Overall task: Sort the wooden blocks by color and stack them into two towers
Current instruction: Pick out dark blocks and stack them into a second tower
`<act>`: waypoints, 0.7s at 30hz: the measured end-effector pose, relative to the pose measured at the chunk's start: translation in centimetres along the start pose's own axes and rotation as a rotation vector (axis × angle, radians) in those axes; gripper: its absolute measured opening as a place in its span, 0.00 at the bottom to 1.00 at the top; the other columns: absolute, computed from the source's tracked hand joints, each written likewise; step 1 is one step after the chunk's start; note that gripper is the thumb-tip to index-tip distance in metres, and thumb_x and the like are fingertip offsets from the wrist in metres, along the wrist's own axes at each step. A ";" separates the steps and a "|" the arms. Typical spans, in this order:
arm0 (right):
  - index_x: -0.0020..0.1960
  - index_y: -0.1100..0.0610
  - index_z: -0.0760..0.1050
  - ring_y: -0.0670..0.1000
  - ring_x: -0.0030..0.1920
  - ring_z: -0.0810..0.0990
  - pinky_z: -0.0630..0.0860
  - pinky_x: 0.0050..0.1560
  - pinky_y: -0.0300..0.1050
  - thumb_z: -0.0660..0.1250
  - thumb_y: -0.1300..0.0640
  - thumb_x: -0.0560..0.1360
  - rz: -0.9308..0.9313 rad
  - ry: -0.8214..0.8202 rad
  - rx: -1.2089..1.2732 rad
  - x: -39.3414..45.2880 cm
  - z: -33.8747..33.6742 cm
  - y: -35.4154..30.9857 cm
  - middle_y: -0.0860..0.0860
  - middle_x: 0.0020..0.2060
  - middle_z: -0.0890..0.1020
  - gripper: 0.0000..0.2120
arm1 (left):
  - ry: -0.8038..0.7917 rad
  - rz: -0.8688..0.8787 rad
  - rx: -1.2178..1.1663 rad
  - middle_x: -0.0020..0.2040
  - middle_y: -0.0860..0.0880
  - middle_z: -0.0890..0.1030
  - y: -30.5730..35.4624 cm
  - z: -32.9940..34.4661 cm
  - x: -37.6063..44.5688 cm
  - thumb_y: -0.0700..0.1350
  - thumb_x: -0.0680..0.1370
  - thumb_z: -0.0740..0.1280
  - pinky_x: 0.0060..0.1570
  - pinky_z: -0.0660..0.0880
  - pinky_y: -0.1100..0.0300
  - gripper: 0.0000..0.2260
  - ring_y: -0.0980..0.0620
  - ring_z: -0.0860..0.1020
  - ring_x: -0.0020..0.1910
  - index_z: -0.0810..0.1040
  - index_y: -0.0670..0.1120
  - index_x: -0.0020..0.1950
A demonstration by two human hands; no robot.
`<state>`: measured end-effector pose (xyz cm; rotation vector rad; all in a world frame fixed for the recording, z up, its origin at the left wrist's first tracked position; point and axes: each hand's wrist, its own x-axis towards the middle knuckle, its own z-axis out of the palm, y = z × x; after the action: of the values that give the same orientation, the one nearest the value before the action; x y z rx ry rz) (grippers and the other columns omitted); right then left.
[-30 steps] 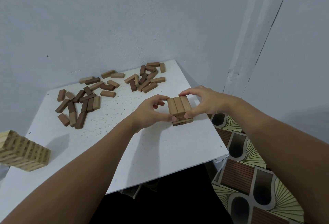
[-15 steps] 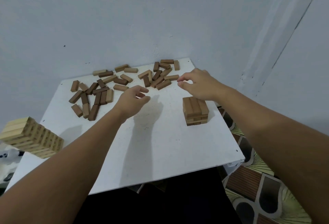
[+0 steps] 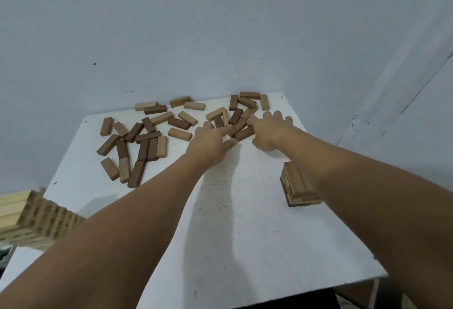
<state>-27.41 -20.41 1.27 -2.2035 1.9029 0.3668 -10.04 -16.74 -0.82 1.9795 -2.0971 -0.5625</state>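
Loose light and dark wooden blocks lie scattered along the far side of the white table (image 3: pixel 245 247), one cluster at the left (image 3: pixel 147 146) and another at the far right (image 3: pixel 246 102). Both my hands reach into the right cluster. My left hand (image 3: pixel 210 142) has straight fingers touching blocks at the cluster's near edge. My right hand (image 3: pixel 269 131) lies spread over dark blocks, fingers touching them. A short brown tower (image 3: pixel 295 183) stands near the table's right edge, partly hidden by my right forearm.
A tall tower of light blocks (image 3: pixel 31 213) stands off the table's left edge, low in view. The blue-grey wall runs directly behind the far blocks. The table's near and right edges drop to the floor.
Both hands left the short brown tower and moved away from me to the far right cluster of loose blocks. The view has tilted upward.
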 end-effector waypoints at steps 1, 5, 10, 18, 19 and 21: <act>0.81 0.49 0.56 0.62 0.74 0.61 0.61 0.71 0.62 0.60 0.57 0.80 0.006 -0.010 -0.003 0.4 0.0 0.2 0.56 0.75 0.66 0.32 | 0.019 0.005 -0.020 0.63 0.44 0.70 0.1 0.3 0.3 0.60 0.83 0.64 0.66 0.72 0.43 0.17 0.41 0.68 0.67 0.75 0.63 0.72; 0.78 0.43 0.64 0.60 0.70 0.65 0.60 0.72 0.63 0.58 0.61 0.78 -0.001 -0.017 -0.009 1.4 0.1 1.4 0.53 0.68 0.71 0.30 | 0.073 0.007 -0.070 0.62 0.46 0.69 0.4 1.4 1.0 0.61 0.81 0.66 0.63 0.71 0.47 0.16 0.42 0.66 0.66 0.79 0.59 0.67; 0.53 0.48 0.82 0.55 0.54 0.78 0.59 0.54 0.53 0.60 0.52 0.83 0.012 0.143 0.068 2.3 0.1 1.6 0.48 0.46 0.82 0.11 | 0.149 -0.062 -0.105 0.62 0.47 0.69 0.7 2.2 1.4 0.61 0.79 0.70 0.64 0.71 0.47 0.19 0.44 0.66 0.66 0.81 0.56 0.68; 0.46 0.53 0.83 0.54 0.47 0.79 0.62 0.57 0.53 0.62 0.49 0.80 -0.015 0.152 0.174 0.4 0.2 -0.2 0.49 0.40 0.84 0.13 | 0.159 -0.032 -0.014 0.51 0.50 0.78 -0.4 0.7 -0.6 0.57 0.76 0.74 0.54 0.75 0.50 0.11 0.47 0.74 0.56 0.87 0.53 0.52; 0.46 0.53 0.83 0.54 0.47 0.80 0.62 0.57 0.53 0.63 0.50 0.79 -0.026 0.150 0.177 0.0 0.3 -0.6 0.49 0.41 0.84 0.11 | 0.163 -0.045 -0.007 0.47 0.50 0.78 -0.8 0.6 -1.3 0.57 0.76 0.74 0.49 0.76 0.52 0.11 0.47 0.76 0.52 0.87 0.52 0.50; 0.47 0.52 0.83 0.54 0.47 0.79 0.63 0.57 0.53 0.63 0.51 0.78 -0.054 0.157 0.166 -0.9 0.6 -1.8 0.49 0.42 0.84 0.11 | 0.168 -0.084 -0.024 0.42 0.50 0.78 -1.7 0.6 -2.9 0.58 0.75 0.75 0.40 0.74 0.54 0.12 0.48 0.78 0.46 0.86 0.49 0.45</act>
<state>-25.75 -19.06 0.96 -2.2249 1.8697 0.0265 -8.53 -13.88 -1.74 2.0323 -1.9078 -0.4170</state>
